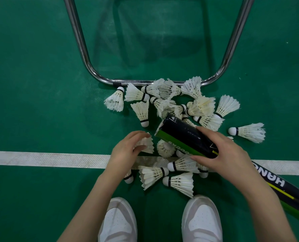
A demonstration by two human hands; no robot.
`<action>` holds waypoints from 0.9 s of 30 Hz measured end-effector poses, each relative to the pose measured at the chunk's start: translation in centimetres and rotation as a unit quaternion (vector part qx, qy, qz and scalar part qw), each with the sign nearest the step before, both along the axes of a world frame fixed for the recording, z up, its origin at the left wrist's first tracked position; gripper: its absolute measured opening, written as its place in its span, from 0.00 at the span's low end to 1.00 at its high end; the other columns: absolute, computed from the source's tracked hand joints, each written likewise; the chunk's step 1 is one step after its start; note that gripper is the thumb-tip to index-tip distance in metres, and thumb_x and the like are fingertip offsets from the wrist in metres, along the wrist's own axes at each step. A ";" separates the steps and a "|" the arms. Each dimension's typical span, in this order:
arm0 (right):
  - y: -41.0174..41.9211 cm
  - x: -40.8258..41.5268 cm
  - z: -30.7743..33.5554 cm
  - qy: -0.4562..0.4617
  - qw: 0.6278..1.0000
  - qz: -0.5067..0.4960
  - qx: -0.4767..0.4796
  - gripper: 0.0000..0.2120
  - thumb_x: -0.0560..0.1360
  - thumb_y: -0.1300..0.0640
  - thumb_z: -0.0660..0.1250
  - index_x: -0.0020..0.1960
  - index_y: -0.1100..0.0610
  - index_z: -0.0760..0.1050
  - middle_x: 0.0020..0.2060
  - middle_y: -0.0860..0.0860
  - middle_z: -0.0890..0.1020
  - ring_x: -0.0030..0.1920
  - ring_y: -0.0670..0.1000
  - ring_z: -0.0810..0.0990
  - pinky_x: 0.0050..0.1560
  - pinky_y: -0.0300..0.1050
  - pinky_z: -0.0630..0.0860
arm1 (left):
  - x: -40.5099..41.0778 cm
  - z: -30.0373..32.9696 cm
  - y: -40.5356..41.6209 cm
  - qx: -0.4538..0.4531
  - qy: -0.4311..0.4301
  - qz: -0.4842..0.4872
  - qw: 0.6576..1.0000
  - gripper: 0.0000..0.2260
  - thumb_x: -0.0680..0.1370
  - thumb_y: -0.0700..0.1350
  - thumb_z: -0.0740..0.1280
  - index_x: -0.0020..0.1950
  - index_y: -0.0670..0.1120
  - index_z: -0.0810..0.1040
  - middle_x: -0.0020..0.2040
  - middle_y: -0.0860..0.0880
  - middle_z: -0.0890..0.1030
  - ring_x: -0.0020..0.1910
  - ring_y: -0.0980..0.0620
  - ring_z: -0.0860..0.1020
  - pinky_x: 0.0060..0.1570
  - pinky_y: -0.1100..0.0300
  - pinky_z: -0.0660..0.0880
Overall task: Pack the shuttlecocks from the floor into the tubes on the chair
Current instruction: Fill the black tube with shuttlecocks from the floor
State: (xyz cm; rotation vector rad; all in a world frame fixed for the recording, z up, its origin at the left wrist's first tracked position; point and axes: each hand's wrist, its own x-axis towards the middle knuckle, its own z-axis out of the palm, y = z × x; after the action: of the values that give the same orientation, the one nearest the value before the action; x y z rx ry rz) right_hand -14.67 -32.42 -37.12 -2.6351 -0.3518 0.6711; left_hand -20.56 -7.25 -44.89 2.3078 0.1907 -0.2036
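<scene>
We see the right hand (220,152) wrapped around a black-and-green tube (183,137), thumb and fingers curled on its body, its open end tilted over the heap of shuttlecocks (173,102) on the green floor (40,84). The left hand (127,149) closes its fingers on one shuttlecock (148,145) beside the white line (40,158). A second tube (285,189) lies at the floor's right edge, below the line. The chair frame (82,49) touches the heap's far side.

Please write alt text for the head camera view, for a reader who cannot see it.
A person crouching over a green court floor holds a black-and-green tube in the right hand, while the left hand grips a shuttlecock. Many white shuttlecocks lie scattered before a chrome chair frame; a second tube lies at right.
</scene>
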 end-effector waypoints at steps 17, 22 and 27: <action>0.2 -0.1 -0.2 0.004 1.000 0.000 0.002 0.36 0.66 0.38 0.70 0.69 0.36 0.57 0.61 0.40 0.73 0.59 0.47 0.72 0.52 0.49 0.74 | 1.6 4.2 0.8 -0.141 -0.104 0.241 0.954 0.05 0.73 0.43 0.71 0.40 0.52 0.78 0.47 0.56 0.82 0.48 0.59 0.79 0.52 0.67 0.72; 0.4 -0.1 -0.2 0.004 1.000 0.006 0.001 0.36 0.66 0.38 0.69 0.69 0.36 0.58 0.60 0.39 0.72 0.59 0.46 0.71 0.50 0.47 0.72 | 1.7 6.2 0.0 -0.252 -0.101 0.298 0.915 0.04 0.74 0.41 0.70 0.41 0.48 0.78 0.37 0.55 0.81 0.36 0.65 0.78 0.40 0.74 0.72; 0.8 -0.2 -0.1 0.005 1.000 0.008 0.011 0.36 0.66 0.38 0.70 0.69 0.35 0.57 0.62 0.40 0.72 0.61 0.46 0.70 0.52 0.46 0.72 | 1.5 6.0 -1.1 -0.292 -0.033 0.251 0.922 0.02 0.73 0.44 0.70 0.41 0.50 0.80 0.36 0.58 0.83 0.40 0.63 0.79 0.45 0.71 0.74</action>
State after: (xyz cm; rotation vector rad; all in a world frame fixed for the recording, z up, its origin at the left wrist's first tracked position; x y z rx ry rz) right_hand -14.83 -31.66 -37.24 -2.6100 -0.3768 0.6806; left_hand -19.04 -8.35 -38.88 1.6044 0.5934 0.0766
